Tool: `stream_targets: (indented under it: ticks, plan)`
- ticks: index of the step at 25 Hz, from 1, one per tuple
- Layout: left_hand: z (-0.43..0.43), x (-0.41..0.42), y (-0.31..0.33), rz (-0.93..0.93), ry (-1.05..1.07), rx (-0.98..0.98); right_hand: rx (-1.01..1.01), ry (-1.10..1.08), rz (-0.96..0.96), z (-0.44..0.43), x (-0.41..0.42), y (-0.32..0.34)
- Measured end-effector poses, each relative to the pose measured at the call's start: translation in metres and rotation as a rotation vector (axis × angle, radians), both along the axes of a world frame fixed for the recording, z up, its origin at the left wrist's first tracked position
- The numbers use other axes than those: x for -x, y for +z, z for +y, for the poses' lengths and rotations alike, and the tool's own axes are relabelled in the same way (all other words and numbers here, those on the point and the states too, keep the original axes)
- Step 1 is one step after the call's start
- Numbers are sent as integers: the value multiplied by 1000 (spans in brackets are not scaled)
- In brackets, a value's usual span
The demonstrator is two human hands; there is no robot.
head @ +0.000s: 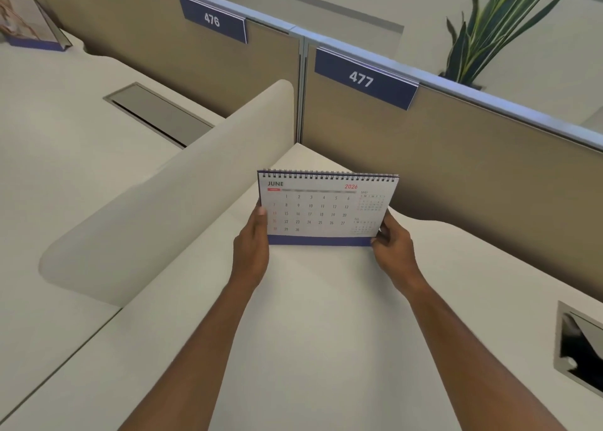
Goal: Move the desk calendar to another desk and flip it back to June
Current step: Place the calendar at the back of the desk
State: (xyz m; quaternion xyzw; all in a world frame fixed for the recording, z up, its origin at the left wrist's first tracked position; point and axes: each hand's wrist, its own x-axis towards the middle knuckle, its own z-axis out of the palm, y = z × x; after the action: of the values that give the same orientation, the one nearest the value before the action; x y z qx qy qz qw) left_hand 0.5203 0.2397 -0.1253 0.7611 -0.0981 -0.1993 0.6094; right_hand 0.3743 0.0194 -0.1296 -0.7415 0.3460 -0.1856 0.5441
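A spiral-bound desk calendar (326,208) stands on the white desk (313,316) below the sign 477, near its back left corner. Its front page reads JUNE 2026, above a blue base strip. My left hand (253,244) grips the calendar's left edge, thumb on the page. My right hand (393,248) holds its lower right corner. Both arms reach in from the bottom of the view.
A rounded cream divider (176,195) separates this desk from the left desk below sign 476 (213,19). Another calendar (27,19) stands at the far left. Tan partition panels run along the back, with plants (496,29) behind them. Cable openings (579,345) sit in both desks.
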Motion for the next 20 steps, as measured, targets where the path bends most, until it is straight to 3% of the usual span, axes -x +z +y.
stream_targets:
  ticks: [5, 11, 17, 20]
  plan:
    - [7, -3, -15, -229, -108, -216, 119, 11, 114, 6, 3, -16]
    - [6, -9, -34, -295, -201, -412, 218, 102, 243, -6, -3, -27]
    - [5, -14, -40, -304, -173, -396, 197, 148, 310, -19, -9, -26]
    - [8, -4, -43, -323, -118, -330, 116, 63, 229, -12, -8, -23]
